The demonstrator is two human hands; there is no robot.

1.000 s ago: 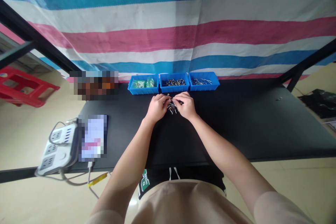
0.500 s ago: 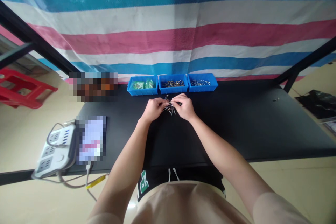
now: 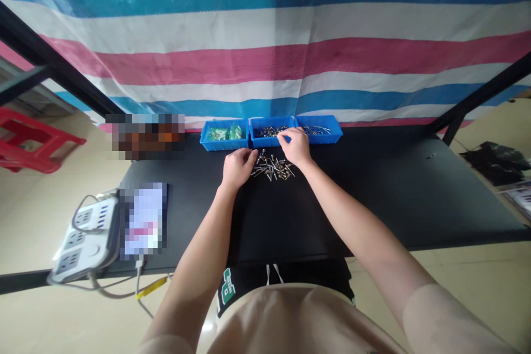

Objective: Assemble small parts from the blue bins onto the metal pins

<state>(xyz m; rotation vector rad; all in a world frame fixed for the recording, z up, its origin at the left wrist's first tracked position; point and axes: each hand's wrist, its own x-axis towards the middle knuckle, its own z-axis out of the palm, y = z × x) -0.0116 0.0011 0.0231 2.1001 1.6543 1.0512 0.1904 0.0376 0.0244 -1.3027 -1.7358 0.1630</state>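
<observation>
Slender metal pins (image 3: 271,167) lie in a loose heap at the centre of the frame, more fully exposed than half a second ago, when both hands met over them. Since then the right hand (image 3: 295,145) has moved up to the middle blue bin (image 3: 265,142), just above the frame's centre, its fingers curled together, though whether they pinch anything I cannot tell. Left of the heap, the left hand (image 3: 239,167) has drawn apart from it, fingers bent, its grip likewise unclear.

One head-worn camera looks forward, down over the table (image 3: 373,193)
</observation>
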